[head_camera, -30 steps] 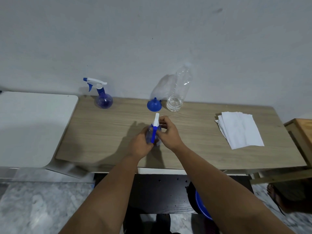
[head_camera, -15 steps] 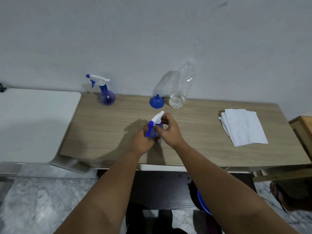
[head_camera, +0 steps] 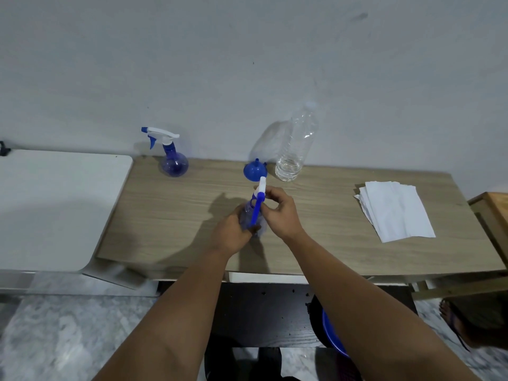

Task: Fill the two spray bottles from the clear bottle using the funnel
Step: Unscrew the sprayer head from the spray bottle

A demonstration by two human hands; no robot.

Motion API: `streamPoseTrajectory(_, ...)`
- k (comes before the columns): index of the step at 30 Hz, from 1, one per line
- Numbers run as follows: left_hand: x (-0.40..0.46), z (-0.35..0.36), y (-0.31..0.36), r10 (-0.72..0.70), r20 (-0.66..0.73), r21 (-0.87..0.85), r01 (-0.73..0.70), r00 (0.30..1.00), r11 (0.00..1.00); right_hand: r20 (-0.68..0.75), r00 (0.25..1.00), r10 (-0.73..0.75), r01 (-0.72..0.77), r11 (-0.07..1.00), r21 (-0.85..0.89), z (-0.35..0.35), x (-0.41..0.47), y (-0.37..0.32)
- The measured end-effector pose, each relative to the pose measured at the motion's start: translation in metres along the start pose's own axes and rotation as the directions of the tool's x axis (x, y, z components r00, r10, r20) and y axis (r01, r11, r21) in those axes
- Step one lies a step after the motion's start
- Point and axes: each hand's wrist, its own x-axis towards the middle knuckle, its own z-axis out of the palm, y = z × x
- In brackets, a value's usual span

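There is only one view, from a camera on the person's head. It looks forward and down from above the near edge of the light wooden desk (head_camera: pixel 343 215) and faces the plain grey wall (head_camera: pixel 247 64) on the far side. The two hands (head_camera: pixel 258 218) are close, near the middle of the picture, with both forearms entering from below. The wide lens bends the desk edges and also shows the marble floor (head_camera: pixel 60 339).

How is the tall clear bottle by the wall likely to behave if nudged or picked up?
The clear bottle is tall and narrow, with only a little liquid at the bottom, so it probably feels light and could tip if nudged high up. Its thin, ribbed wall looks likely to dent under a firm squeeze.
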Motion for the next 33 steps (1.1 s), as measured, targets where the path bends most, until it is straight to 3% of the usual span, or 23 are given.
streamPoseTrajectory(4, -0.002, 0.0, 0.003, -0.01, 0.006, 0.01, 0.01, 1.0, 1.0, -0.043, 0.998, 0.035, -0.028, 0.989, 0.148, -0.008, 0.015, -0.03)
streamPoseTrajectory(8, -0.002, -0.001, 0.003, -0.035, 0.013, 0.031, 0.034, 0.999, 0.999, -0.187, 0.982, 0.024, 0.037, 0.948, 0.316, -0.022, 0.037, -0.067)
streamPoseTrajectory(10, -0.002, -0.001, 0.003, -0.031, 0.02, 0.006, 0.031, 0.999, 0.999, -0.27, 0.963, 0.009, 0.078, 0.947, 0.311, -0.033, 0.05, -0.078)
streamPoseTrajectory(13, -0.002, -0.002, 0.005, -0.033, 0.028, -0.018, 0.034, 0.999, 0.999, -0.338, 0.938, -0.075, 0.12, 0.986, 0.116, -0.052, 0.064, -0.085)
streamPoseTrajectory(15, -0.004, -0.002, 0.007, -0.028, 0.023, -0.013, 0.028, 0.999, 1.0, -0.299, 0.949, -0.097, 0.078, 0.994, -0.073, -0.06, 0.066, -0.076)
streamPoseTrajectory(18, -0.007, -0.003, 0.006, -0.015, 0.002, 0.008, 0.015, 1.0, 1.0, -0.172, 0.985, 0.027, -0.084, 0.938, -0.336, -0.06, 0.056, -0.04)
streamPoseTrajectory(21, -0.008, -0.008, 0.002, 0.002, -0.008, 0.06, -0.002, 1.0, 0.998, -0.138, 0.971, 0.197, -0.24, 0.783, -0.573, -0.058, 0.038, 0.001)
streamPoseTrajectory(25, -0.007, -0.014, -0.003, -0.005, -0.018, 0.103, 0.007, 1.0, 0.995, -0.119, 0.918, 0.379, -0.347, 0.619, -0.704, -0.048, 0.018, 0.035)
streamPoseTrajectory(33, -0.002, -0.011, -0.011, 0.044, -0.04, 0.088, -0.04, 0.998, 0.995, -0.036, 0.903, 0.427, -0.271, 0.504, -0.82, -0.028, 0.011, 0.075)
